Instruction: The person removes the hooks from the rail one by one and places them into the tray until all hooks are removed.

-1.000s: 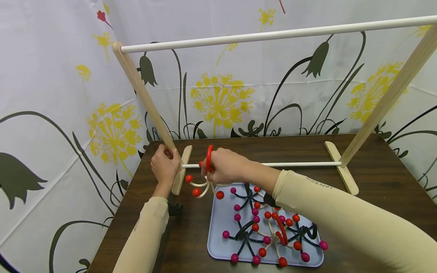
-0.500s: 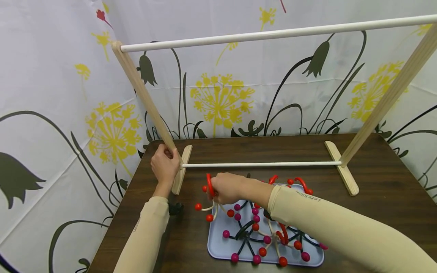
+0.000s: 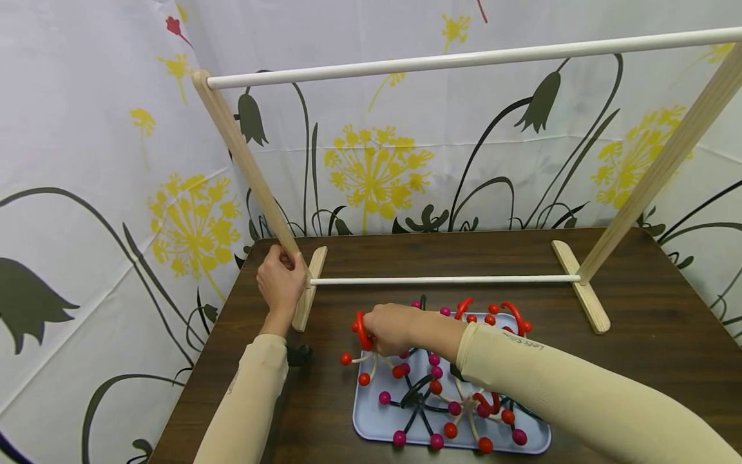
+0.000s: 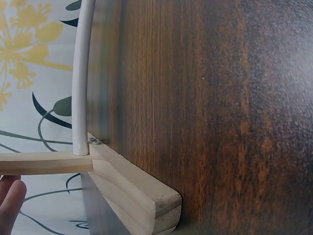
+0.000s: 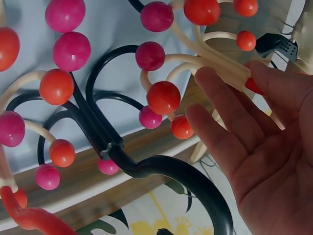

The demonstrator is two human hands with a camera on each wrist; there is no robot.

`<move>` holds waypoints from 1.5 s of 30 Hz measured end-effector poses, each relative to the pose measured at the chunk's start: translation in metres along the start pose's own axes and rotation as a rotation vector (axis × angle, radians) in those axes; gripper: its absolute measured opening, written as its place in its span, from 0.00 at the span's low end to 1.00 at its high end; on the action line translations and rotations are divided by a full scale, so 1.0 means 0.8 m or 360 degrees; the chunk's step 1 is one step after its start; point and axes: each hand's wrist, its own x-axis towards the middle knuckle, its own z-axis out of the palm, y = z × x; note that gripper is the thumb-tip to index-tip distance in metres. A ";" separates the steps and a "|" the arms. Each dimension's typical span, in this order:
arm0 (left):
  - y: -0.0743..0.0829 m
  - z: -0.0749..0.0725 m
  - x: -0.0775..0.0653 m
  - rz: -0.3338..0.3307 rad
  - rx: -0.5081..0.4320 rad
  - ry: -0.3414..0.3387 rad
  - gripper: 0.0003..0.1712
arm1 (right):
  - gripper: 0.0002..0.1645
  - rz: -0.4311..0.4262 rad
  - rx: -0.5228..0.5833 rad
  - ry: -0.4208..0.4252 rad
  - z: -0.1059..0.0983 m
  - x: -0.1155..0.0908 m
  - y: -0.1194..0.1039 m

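Note:
My left hand (image 3: 281,278) grips the lower end of the left wooden post (image 3: 246,164) of a rack; its fingertips (image 4: 12,198) show under the post in the left wrist view. In my right hand (image 3: 394,330), thumb and index finger pinch a hanger with a red hook (image 3: 363,331) and several cream prongs (image 5: 222,73) tipped with red balls. Its prongs overlap the tray's back left corner in the head view. The other fingers of that hand stay fairly straight. On the blue-grey tray (image 3: 366,422) lie black hangers (image 3: 417,401) with magenta balls, mixed with cream ones.
The rack has a white top bar (image 3: 464,62) and a lower white bar (image 3: 446,280). Its right post (image 3: 661,161) stands on a wooden foot (image 3: 585,293). Behind the dark wooden table (image 3: 324,412) hangs a flowered curtain (image 3: 371,19).
My right hand has come down toward me from the lower bar to the tray with the red-hooked hanger. The left hand has stayed on the post.

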 end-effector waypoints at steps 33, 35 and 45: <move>-0.005 -0.006 0.006 -0.0023 0.0017 0.0003 0.09 | 0.13 0.0092 -0.0094 -0.0078 -0.042 -0.042 -0.011; -0.006 -0.005 0.007 -0.0018 0.0018 0.0006 0.10 | 0.13 0.0080 -0.0096 -0.0065 -0.045 -0.046 -0.010; -0.011 -0.003 0.006 -0.0016 0.0001 -0.0004 0.10 | 0.13 -0.0101 -0.0018 0.0147 -0.063 -0.069 0.002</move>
